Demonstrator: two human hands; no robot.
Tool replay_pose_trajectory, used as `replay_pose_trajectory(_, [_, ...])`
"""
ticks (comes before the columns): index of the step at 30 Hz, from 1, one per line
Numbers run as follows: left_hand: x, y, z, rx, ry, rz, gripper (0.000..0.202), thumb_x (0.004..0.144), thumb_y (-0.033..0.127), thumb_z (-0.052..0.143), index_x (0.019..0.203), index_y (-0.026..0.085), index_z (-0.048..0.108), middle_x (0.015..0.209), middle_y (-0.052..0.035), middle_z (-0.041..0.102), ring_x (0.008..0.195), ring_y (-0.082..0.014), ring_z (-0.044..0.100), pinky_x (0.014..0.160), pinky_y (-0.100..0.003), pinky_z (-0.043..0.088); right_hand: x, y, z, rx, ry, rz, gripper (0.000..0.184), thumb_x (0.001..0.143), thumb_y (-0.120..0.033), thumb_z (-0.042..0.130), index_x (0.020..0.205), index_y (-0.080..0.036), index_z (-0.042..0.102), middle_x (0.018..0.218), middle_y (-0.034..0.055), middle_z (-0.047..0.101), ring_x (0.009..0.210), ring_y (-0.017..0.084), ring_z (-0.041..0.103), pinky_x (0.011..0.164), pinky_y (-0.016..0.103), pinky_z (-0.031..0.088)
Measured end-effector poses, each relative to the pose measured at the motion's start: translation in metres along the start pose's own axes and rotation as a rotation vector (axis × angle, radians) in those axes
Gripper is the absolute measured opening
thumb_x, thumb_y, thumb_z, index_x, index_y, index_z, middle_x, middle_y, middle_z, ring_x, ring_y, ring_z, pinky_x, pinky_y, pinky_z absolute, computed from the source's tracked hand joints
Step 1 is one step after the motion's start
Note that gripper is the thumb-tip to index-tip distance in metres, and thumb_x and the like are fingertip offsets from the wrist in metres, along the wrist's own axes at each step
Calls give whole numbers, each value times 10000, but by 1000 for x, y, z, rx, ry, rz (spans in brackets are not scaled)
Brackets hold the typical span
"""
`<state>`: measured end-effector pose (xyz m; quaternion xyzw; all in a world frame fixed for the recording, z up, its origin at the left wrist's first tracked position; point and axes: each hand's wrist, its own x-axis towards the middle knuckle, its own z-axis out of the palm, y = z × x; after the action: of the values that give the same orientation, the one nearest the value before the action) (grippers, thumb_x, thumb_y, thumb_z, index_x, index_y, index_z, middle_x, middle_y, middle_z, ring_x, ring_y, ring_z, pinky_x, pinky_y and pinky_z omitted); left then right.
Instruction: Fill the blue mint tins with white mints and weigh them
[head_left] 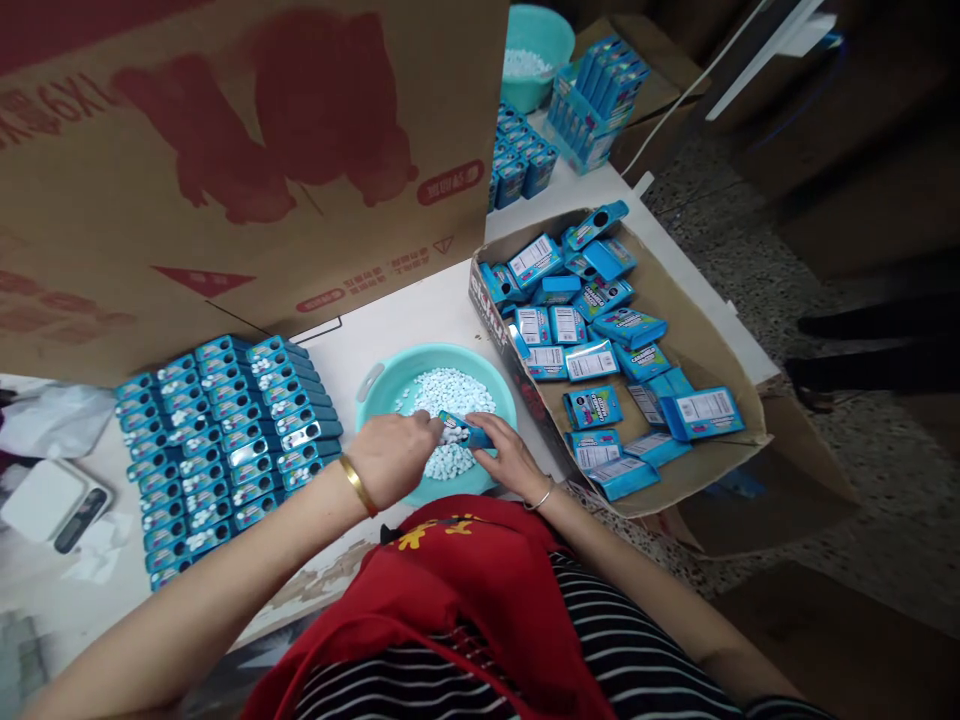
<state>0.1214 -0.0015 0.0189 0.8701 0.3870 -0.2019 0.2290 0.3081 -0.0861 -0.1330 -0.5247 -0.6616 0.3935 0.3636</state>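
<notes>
A teal basin (390,375) of small white candies (446,392) sits on the white table in front of me. My right hand (510,458) grips a small blue box (466,430) held over the candies. My left hand (396,455), with a gold bangle on its wrist, is closed in a pinch at the box's open end, with white candies at its fingertips.
Rows of filled blue boxes (225,450) lie to the left. A cardboard tray (675,480) of loose blue boxes stands at the right. A big carton (247,150) rises behind. A scale (56,500) sits far left. Another teal basin (536,50) and more boxes (596,95) are at the back.
</notes>
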Motion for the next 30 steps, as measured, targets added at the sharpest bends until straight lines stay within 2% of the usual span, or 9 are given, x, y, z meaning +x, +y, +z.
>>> replay_pose_trajectory(4, [-3,13,-2,-19,13,9,288,854,99,352,970,166,607,854,-104,595,716,-214,623,711,-371,468,0,6,3,14,9,3,532,787,-110,523,1300,-249,517,1291,89,576,1241,242,505,1079,465,398])
replay_pose_trajectory(6, [-4,7,0,-3,33,13,289,876,110,339,970,178,603,853,-94,588,692,-201,613,692,-362,466,-1,9,3,20,8,16,534,784,-113,524,1300,-251,519,1289,89,578,1240,246,506,1079,471,396])
replay_pose_trajectory(8, [0,-10,8,17,75,-5,270,897,141,354,1018,202,587,907,-81,588,703,-192,604,690,-352,465,-2,12,0,23,16,38,537,778,-110,521,1295,-253,523,1289,89,577,1242,247,504,1079,466,395])
replay_pose_trajectory(12, [38,-61,50,5,200,-181,289,931,184,353,1170,215,514,1074,-87,555,923,-229,584,777,-359,479,-5,14,-3,68,90,98,506,784,-123,526,1276,-244,528,1297,91,569,1248,245,498,1088,445,375])
replay_pose_trajectory(16, [89,-92,111,-71,151,-269,354,902,72,300,1170,155,515,1124,-145,529,1059,-262,530,861,-390,468,-5,12,-2,159,255,259,423,835,-267,594,1244,-222,499,1214,94,594,1126,234,561,1017,399,424])
replay_pose_trajectory(19, [105,-86,148,-144,129,-206,346,913,88,298,1178,162,508,1201,-156,504,1122,-270,486,914,-409,450,-2,12,0,229,331,370,412,831,-357,634,1189,-215,486,1086,66,616,1007,206,587,963,354,448])
replay_pose_trajectory(24, [92,-49,190,-331,33,4,330,875,59,366,1107,211,545,1175,-96,542,1101,-229,495,959,-369,426,5,13,-4,350,385,424,439,799,-379,678,1157,-214,484,1128,62,600,1041,195,573,990,350,434])
replay_pose_trajectory(27, [82,-35,201,-467,-29,80,325,812,36,431,1072,196,545,1121,-77,568,1023,-206,532,916,-340,443,11,13,-9,459,398,429,461,788,-375,689,1180,-226,497,1168,56,612,1068,200,585,1006,372,436])
replay_pose_trajectory(30, [72,-37,197,-605,-74,131,308,782,93,513,1078,179,520,1022,-42,589,902,-165,551,838,-289,462,14,13,-11,546,401,401,470,773,-371,706,1181,-236,516,1145,45,640,1055,207,609,987,384,462])
